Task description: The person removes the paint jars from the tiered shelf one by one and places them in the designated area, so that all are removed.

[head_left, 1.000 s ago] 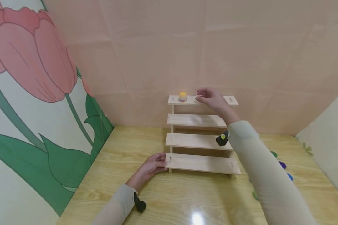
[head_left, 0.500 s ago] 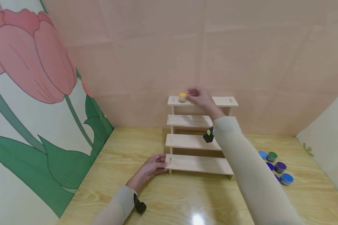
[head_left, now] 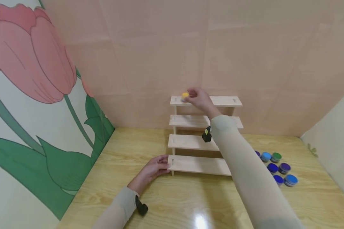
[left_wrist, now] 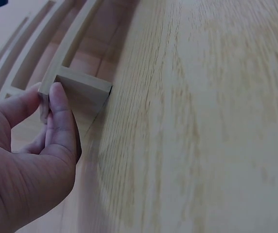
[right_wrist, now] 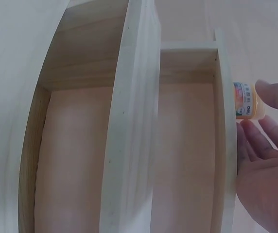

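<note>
A wooden stepped display shelf (head_left: 199, 163) with several tiers stands on the table against the backdrop. My left hand (head_left: 153, 168) holds the left end of its lowest tier; in the left wrist view the thumb and fingers pinch the board's edge. On the top tier, near the left end, sits a small paint jar (head_left: 185, 95) with a yellow-orange lid. My right hand (head_left: 200, 99) is at this jar, thumb on one side and fingers on the other. In the right wrist view the jar (right_wrist: 246, 101) stands on the top board, its printed label showing between thumb and fingers.
Several paint jars (head_left: 284, 168) with blue, purple and green lids stand on the wood-grain table (head_left: 160, 203) right of the shelf, partly behind the right sleeve. A pink backdrop (head_left: 149, 57) rises behind. A tulip-patterned panel (head_left: 54, 127) borders the left.
My right hand has moved left along the top tier, from apart from the yellow-lidded paint jar to grasping it. More jars at the right have come into view. The left hand stays put.
</note>
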`<act>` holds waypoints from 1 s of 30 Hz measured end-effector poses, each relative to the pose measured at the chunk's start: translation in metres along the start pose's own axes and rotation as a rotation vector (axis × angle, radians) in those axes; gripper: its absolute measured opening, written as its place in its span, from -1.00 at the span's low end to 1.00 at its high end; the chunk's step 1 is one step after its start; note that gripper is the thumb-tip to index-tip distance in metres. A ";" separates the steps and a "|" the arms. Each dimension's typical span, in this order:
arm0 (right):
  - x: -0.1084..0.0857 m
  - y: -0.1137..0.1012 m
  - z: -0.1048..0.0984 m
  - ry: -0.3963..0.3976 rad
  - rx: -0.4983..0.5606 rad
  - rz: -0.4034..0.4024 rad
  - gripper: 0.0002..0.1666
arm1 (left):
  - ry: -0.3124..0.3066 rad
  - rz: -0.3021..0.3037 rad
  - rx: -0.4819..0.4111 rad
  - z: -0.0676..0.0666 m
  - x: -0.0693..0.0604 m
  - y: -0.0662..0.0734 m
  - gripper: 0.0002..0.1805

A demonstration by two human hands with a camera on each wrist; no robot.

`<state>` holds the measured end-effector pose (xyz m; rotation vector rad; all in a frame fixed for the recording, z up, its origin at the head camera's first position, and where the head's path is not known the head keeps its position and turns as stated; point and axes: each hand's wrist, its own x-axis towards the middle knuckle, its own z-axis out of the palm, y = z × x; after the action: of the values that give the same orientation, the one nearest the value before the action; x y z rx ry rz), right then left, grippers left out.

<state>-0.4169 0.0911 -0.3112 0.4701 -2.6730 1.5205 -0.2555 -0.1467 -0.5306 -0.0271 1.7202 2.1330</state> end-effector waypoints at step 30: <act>-0.005 0.001 0.004 0.050 -0.031 0.035 -0.48 | -0.003 0.012 0.017 -0.001 0.000 -0.004 -0.33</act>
<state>-0.4119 0.0894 -0.3147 0.3800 -2.6768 1.4761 -0.2542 -0.1469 -0.5348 -0.0091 1.7409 2.1258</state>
